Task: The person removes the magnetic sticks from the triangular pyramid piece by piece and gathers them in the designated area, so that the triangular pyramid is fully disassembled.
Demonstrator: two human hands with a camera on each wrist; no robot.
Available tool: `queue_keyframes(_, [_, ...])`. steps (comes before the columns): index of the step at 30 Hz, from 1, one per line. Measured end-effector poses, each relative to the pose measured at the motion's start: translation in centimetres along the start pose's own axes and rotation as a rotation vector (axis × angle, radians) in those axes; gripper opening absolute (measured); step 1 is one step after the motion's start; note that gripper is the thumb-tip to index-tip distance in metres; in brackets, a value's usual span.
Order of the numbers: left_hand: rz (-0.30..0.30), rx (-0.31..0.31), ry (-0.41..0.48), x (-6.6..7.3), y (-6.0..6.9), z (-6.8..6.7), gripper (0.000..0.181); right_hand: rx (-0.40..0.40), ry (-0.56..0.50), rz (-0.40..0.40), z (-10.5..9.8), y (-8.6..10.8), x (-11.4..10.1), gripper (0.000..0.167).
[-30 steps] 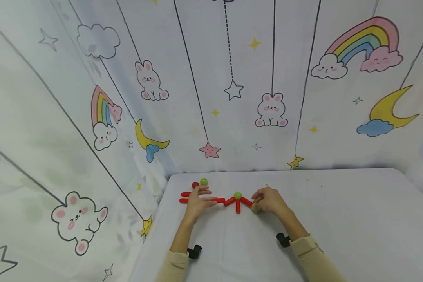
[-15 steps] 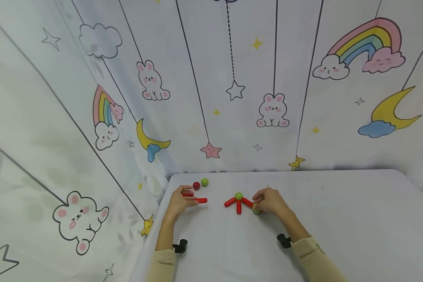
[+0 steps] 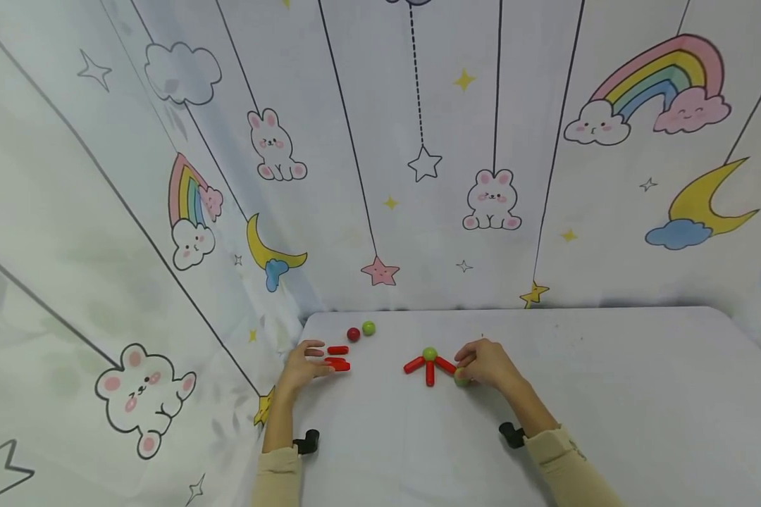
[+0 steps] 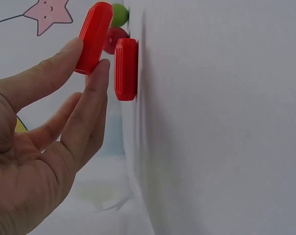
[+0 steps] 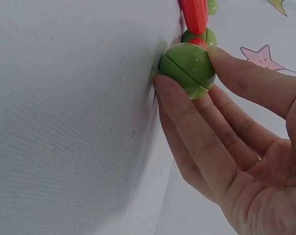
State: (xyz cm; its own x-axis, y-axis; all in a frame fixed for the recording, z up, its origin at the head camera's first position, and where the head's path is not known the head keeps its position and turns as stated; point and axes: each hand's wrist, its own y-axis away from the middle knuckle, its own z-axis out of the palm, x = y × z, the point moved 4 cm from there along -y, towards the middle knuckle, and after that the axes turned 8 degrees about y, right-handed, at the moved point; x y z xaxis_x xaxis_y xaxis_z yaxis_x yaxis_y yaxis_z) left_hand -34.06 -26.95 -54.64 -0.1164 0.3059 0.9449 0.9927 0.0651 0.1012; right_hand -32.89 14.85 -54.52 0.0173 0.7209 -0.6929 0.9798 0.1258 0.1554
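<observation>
My left hand (image 3: 301, 370) pinches a red rod (image 4: 95, 38) between thumb and fingers, at the left of the table. Close to it lies another red rod (image 3: 338, 350); a third one shows partly behind the held rod. In the middle, a green ball (image 3: 429, 354) has three red rods fanning out from it, including a centre rod (image 3: 430, 374). At the end of the right rod (image 3: 445, 365), my right hand (image 3: 487, 362) pinches a second green ball (image 5: 187, 71) with a seam across it. Whether that ball and rod are joined is hidden.
Behind the left hand, a red ball (image 3: 353, 334) and a loose green ball (image 3: 368, 328) lie on the white table (image 3: 609, 394). A printed curtain (image 3: 444, 246) rises along the table's back and left edges. Each wrist wears a black camera mount (image 3: 511, 435).
My left hand has moved left with the red rod, away from the left rod of the fan to beside the loose rods. The right hand keeps its place on the green ball.
</observation>
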Motion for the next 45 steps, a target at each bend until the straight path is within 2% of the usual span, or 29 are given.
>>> queue_keyframes(9, [-0.029, 0.028, -0.007, -0.7, -0.7, -0.9, 0.064, 0.003, 0.001, -0.010, -0.4, -0.1, 0.1, 0.027])
queue_keyframes(16, [-0.048, 0.048, -0.047, -1.4, -1.1, -0.8, 0.066, -0.003, 0.005, -0.005, -0.3, -0.1, 0.3, 0.029])
queue_keyframes(27, [-0.053, 0.143, -0.168, -2.3, -1.0, -1.1, 0.059, -0.011, 0.018, -0.007, 0.0, 0.2, 0.3, 0.027])
queue_keyframes(30, [-0.072, 0.163, -0.178, -2.6, -1.0, -1.2, 0.058, -0.015, 0.031, -0.020, -0.1, 0.4, 0.2, 0.029])
queue_keyframes(36, [-0.102, 0.160, -0.186, -2.7, -1.2, -1.0, 0.059, 0.005, 0.076, -0.033, -0.3, 0.5, -0.3, 0.026])
queue_keyframes(45, [-0.095, 0.138, -0.160, -2.2, -1.2, -0.9, 0.080, -0.018, 0.175, -0.026, -0.2, 0.7, -1.0, 0.026])
